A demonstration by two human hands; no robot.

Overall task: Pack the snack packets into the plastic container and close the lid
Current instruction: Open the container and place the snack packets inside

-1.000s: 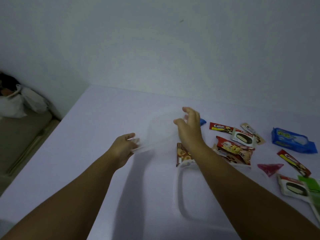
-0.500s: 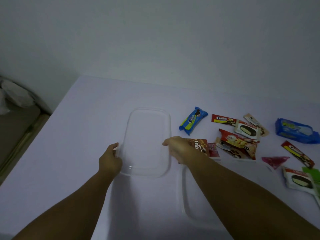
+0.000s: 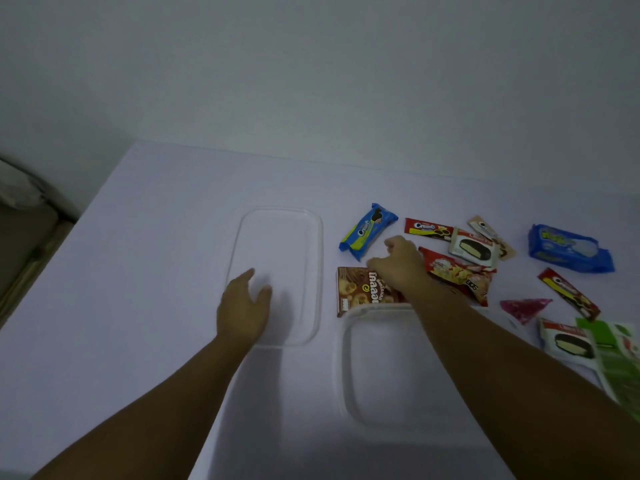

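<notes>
My right hand (image 3: pixel 398 263) curls loosely over the brown biscuit packet (image 3: pixel 360 289) lying just beyond the open plastic container (image 3: pixel 377 372); whether it already grips, I cannot tell. My left hand (image 3: pixel 244 303), fingers spread, hovers over the clear lid (image 3: pixel 277 275) on the worktop (image 3: pixel 138 271). I should pinch the packet by its edge and lay it flat inside.

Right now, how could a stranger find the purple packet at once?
Start at the open plastic container near the person. To its right, among the scattered snacks, lies the purple packet, between a slim red packet and a white cake packet. It alone is purple and triangular.
</notes>
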